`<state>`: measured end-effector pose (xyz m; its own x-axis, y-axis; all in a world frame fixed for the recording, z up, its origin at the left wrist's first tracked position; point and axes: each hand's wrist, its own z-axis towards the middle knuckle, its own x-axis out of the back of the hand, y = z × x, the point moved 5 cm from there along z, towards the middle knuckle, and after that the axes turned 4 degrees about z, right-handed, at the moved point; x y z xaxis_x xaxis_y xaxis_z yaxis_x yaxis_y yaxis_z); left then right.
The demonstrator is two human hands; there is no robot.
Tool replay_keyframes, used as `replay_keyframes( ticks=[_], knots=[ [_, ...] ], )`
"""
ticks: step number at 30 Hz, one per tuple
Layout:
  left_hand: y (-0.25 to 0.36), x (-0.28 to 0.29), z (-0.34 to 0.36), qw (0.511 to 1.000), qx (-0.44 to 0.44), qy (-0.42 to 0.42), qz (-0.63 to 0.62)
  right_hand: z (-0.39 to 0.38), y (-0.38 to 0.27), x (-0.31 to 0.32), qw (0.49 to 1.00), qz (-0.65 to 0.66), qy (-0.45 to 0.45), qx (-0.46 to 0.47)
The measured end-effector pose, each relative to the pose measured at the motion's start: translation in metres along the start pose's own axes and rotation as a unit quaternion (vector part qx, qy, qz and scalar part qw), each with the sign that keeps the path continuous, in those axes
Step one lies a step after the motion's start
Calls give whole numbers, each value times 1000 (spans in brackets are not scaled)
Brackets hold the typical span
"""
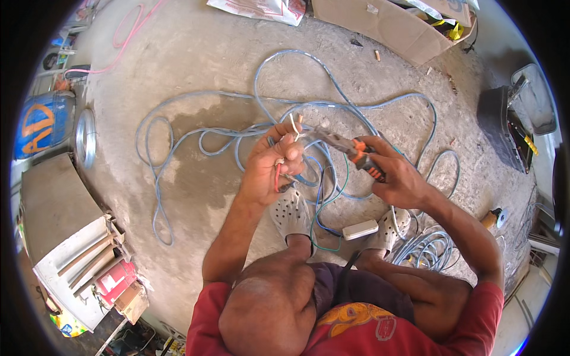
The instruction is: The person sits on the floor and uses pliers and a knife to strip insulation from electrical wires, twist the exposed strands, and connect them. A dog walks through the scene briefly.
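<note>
My left hand [261, 169] is closed in a pinch round a short white wire [293, 123], whose end sticks up past the fingertips. A red wire [277, 177] hangs below the same fingers. In my right hand [399, 175] is a pair of pliers [360, 155] with orange and black handles. Their jaws point left and meet the white wire beside my left fingertips; blur hides whether they grip it. Below and behind my hands, a long blue-grey cable [435, 121] lies in loose loops on the floor. A thin green wire [316, 222] trails down near my feet.
White clogs [290, 215] are on my feet, with a small white box [360, 229] between them. A coil of cable [427, 249] lies at the right. Cardboard boxes [395, 29] stand at the far side, a black bin [502, 127] at right, a blue container [44, 126] at left.
</note>
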<state>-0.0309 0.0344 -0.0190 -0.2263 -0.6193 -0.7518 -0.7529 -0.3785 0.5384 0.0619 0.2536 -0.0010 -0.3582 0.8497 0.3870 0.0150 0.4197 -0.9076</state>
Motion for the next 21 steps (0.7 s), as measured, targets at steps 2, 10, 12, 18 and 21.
replay_keyframes(
  ticks=[2, 10, 12, 18, 21],
  knots=[
    [-6, -5, 4, 1000, 0, 12, -4, 2, -6, -1, 999, -42, 11, 29],
    [-19, -17, 7, 997, -42, 60, 16, -5, -16, 0, 1000, 0, -17, -14],
    [-18, -16, 7, 997, -45, 64, 15, -4, -19, -2, 1000, 5, -13, -1],
    [-16, -15, 8, 995, -68, 72, 13, -1, -23, -8, 1000, 14, -5, 6],
    [-14, -15, 7, 994, -80, 73, 27, 1, -23, -11, 999, 41, -19, -26]
  ],
)
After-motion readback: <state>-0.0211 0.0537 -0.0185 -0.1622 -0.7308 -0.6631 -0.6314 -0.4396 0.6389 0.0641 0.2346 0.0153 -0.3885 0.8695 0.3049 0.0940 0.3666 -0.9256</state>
